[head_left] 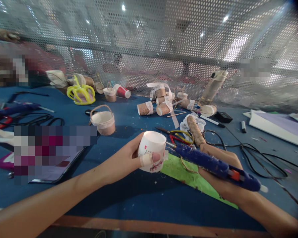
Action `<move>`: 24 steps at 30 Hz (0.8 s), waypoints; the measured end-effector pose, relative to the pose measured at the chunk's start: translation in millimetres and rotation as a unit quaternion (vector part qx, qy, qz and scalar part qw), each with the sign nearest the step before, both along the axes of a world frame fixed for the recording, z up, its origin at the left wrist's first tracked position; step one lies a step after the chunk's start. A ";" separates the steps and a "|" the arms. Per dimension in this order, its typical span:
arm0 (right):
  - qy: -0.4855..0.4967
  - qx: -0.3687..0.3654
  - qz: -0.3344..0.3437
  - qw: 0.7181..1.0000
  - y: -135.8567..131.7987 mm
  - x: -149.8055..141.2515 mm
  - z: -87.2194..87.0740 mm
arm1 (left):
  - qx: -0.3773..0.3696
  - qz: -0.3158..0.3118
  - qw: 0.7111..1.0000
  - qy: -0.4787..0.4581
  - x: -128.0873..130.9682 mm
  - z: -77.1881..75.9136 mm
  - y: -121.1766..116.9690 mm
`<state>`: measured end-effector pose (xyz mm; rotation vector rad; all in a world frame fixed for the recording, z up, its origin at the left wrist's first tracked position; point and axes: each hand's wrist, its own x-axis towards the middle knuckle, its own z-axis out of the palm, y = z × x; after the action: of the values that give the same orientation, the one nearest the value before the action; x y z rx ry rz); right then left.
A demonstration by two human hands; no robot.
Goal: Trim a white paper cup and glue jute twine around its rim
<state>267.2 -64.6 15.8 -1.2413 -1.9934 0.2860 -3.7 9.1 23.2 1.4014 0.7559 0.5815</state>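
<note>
Bare forearms (64, 195), my own, enter from the lower corners above the brown edge (139, 223) of a blue table (136, 200). Between them, near the middle of the view, a white paper cup (150, 145) with red printed motifs is held above the table, mouth upward. My left hand (129, 157) grasps it from the side, the thumb wearing a beige bandage (146, 160). My right hand (220, 160) is wrapped about a blue glue gun (203, 159), its nozzle just beside the cup's rim; whether they touch I cannot tell. Beneath the right hand lies a green sheet (176, 170). Beyond the cup are scissors (173, 133) with red and yellow handles; left of these stands a small handled basket (106, 125). Farther back, twine-wrapped cups (145, 108) lie in a cluster before a perforated metal panel (144, 43).
</note>
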 end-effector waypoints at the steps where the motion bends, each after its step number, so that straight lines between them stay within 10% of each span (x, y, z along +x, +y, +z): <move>1: -0.002 0.001 -0.004 1.000 1.1 0.7 0.5 | 0.001 0.003 1.000 -0.001 -0.3 0.5 0.4; 11: -0.125 -0.092 0.132 0.979 6.0 20.5 2.7 | 0.036 0.063 0.993 -0.095 -3.9 -4.3 12.8; 19: -0.221 -0.193 0.122 0.948 -1.3 33.9 9.0 | 0.065 0.015 0.992 -0.109 -4.1 -3.0 7.9; 24: -0.124 -0.135 0.092 0.979 2.1 16.2 24.5 | 0.097 -0.035 0.994 -0.043 -3.0 5.8 2.8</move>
<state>283.5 -62.4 40.3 -1.3109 -2.3508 0.5309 -6.7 11.9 29.0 1.5643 0.5902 0.6708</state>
